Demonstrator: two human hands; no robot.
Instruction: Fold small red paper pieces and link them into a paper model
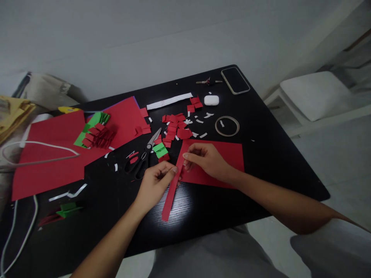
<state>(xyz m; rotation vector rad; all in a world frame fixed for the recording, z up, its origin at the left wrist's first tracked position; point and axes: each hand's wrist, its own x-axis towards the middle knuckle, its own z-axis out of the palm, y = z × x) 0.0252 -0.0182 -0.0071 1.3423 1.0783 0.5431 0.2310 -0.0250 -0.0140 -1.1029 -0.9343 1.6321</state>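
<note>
In the head view, the left hand [153, 183] pinches a long red strip [170, 200] at lower centre, while the right hand [209, 160] curls beside its upper part, its grip unclear. Small folded red pieces [173, 125] already lie above centre; this strip seems cut but unfolded, and the red sheet [228, 158] right of centre looks largely uncut.

Both hands [153, 183] [213, 162] are close together, fingers [198, 147] curled.

Matt paper strip [171, 196], smooth glossy tabletop [275, 170], scissor blades [155, 139] apparently metal.
</note>
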